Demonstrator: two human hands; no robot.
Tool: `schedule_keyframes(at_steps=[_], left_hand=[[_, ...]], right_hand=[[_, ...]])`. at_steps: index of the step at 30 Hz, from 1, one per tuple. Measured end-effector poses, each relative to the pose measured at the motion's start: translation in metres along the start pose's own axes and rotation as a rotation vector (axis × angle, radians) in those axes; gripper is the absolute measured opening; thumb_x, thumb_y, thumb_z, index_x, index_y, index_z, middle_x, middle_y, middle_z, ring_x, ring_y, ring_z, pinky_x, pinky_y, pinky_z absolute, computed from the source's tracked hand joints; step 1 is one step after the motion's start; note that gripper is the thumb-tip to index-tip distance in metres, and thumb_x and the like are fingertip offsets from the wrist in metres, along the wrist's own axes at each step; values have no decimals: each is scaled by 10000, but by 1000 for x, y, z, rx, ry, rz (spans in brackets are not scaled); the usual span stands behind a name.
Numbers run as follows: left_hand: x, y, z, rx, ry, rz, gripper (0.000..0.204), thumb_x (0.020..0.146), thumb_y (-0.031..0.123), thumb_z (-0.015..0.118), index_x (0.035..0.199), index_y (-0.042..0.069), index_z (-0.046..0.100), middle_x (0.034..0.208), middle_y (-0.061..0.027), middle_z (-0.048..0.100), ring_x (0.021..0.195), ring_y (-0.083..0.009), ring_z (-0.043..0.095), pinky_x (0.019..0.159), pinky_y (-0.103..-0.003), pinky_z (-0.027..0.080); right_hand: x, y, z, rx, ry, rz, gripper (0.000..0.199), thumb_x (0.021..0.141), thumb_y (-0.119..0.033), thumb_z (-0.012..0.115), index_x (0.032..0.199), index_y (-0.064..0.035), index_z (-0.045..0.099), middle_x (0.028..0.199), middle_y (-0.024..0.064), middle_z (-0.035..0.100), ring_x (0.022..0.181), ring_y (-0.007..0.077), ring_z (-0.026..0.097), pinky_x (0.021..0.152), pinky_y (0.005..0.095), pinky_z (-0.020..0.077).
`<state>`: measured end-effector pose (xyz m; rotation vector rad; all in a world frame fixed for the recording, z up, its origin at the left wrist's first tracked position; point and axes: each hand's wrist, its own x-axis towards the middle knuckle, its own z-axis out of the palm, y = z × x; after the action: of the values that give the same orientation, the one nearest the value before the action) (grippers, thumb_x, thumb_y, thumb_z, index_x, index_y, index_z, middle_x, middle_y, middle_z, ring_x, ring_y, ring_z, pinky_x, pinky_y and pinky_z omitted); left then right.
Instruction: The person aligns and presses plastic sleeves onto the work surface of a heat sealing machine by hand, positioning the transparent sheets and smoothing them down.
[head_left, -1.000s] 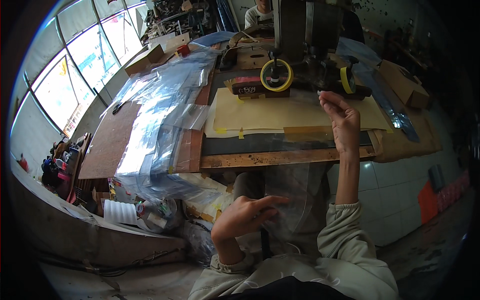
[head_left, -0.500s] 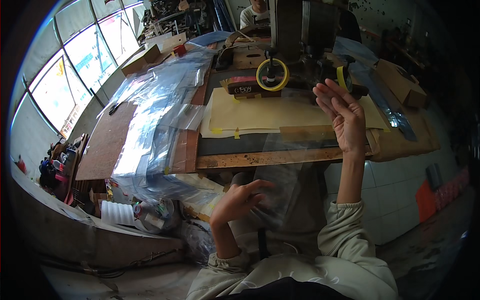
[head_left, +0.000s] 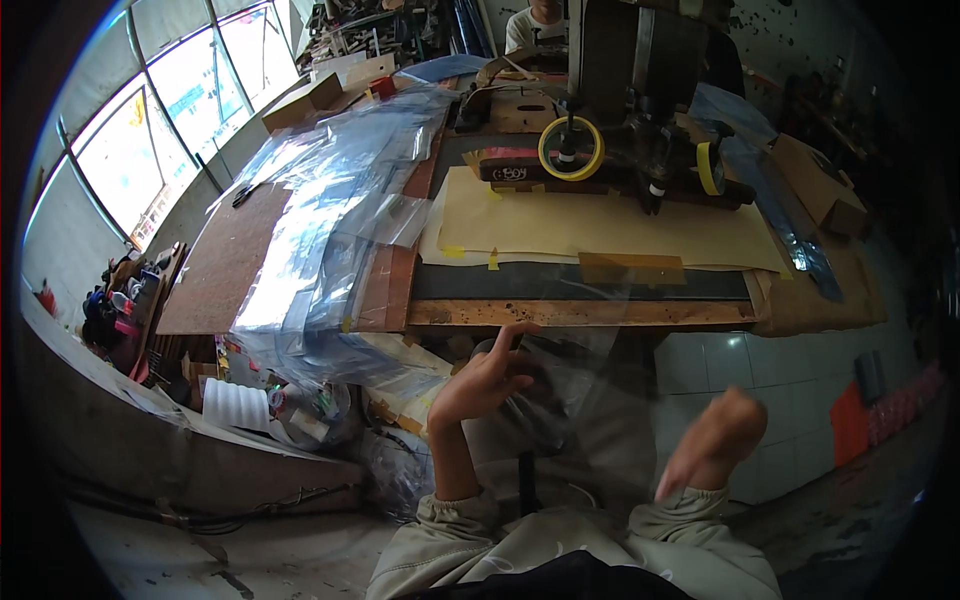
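My left hand [head_left: 478, 388] is below the front edge of the table, its index finger stretched toward the wooden edge strip [head_left: 590, 314] and its thumb apart from it. A thin clear plastic sheet [head_left: 585, 375] hangs beside its fingertips, in front of my lap; no firm grip on it shows. My right hand [head_left: 715, 440] is low on the right, off the table, its fingers smeared by motion. Cream paper sheets [head_left: 600, 225] lie on the table under a dark press with a bar [head_left: 610, 183]. Two yellow tape rolls [head_left: 571, 149] hang on the press.
Stacked clear plastic sheets [head_left: 320, 230] cover the table's left side, near scissors [head_left: 241, 196]. Cardboard boxes stand at the far left [head_left: 302, 102] and right [head_left: 818, 185]. Another person [head_left: 535, 30] is behind the press. A white foam roll [head_left: 236, 406] lies low on the left.
My right hand has come down from above the paper to beside my lap. My left hand has risen slightly toward the table edge. The view has shifted a little.
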<state>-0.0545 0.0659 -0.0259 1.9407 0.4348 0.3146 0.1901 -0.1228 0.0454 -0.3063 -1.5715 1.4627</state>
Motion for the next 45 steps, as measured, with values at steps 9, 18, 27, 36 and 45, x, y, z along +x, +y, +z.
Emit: schedule_keyframes(at_steps=[9,18,27,36,45], left_hand=[[17,7,18,5,-5,193,718,810,15,577,1324,25,75,922,-158,647,806,-309,642,714,-329,483],[26,-1,31,31,0,229,741,799,12,581,1329,3,64,922,-221,611,889,-349,618,747,-373,467],[25,0,30,54,-10,233,770,785,6,592,1340,0,58,1112,-236,518,799,-347,618,736,-379,458],[27,-4,31,58,-13,295,780,774,-8,589,1346,10,59,1267,-228,405,873,-356,609,757,-405,455],[28,-3,29,2,-49,179,778,764,-32,570,1349,21,61,1228,-241,428,751,-367,600,696,-428,454]], right_hand=[[59,51,-94,-1454,902,139,413,824,-260,610,1146,-8,550,1074,138,590,967,268,578,825,320,450],[81,90,-108,-1843,784,338,440,814,-255,595,1198,-51,525,1055,77,500,1028,202,467,871,401,354],[81,91,-105,-1889,749,237,283,828,-189,572,1090,-88,609,1028,24,521,979,193,485,848,378,375],[79,94,-107,-1856,771,208,250,811,-180,594,1038,-80,628,1012,20,544,971,204,489,851,379,388],[82,87,-110,-1708,771,221,220,801,-176,607,991,-68,631,1009,37,556,956,226,499,847,378,398]])
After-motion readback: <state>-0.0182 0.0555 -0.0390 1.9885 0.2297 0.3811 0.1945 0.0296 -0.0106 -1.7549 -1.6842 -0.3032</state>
